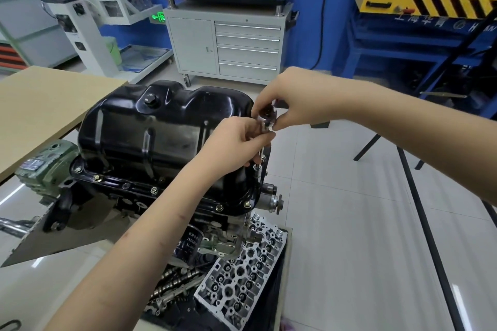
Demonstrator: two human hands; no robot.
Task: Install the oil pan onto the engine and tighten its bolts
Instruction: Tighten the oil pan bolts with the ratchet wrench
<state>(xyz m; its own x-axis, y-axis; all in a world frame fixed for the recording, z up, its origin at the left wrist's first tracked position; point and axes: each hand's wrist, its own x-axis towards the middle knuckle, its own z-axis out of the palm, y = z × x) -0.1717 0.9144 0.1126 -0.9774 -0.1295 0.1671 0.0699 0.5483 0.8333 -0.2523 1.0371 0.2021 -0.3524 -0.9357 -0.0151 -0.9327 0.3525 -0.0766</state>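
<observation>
The black oil pan (161, 131) sits on the engine (129, 196). Beside its right end, the left hand (236, 140) and right hand (290, 105) both pinch a small tool (266, 121).

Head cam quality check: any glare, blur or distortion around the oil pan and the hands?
Head view: overhead lights glare in streaks on the glossy black oil pan and the floor tiles; the driver tool between left hand and right hand is slightly motion-blurred; wide-angle lens bows the forearms and edges; flange bolts stay sharp.

An automotive training workshop: tool cabinet (228, 45), engine (150, 196) on stand.
</observation>
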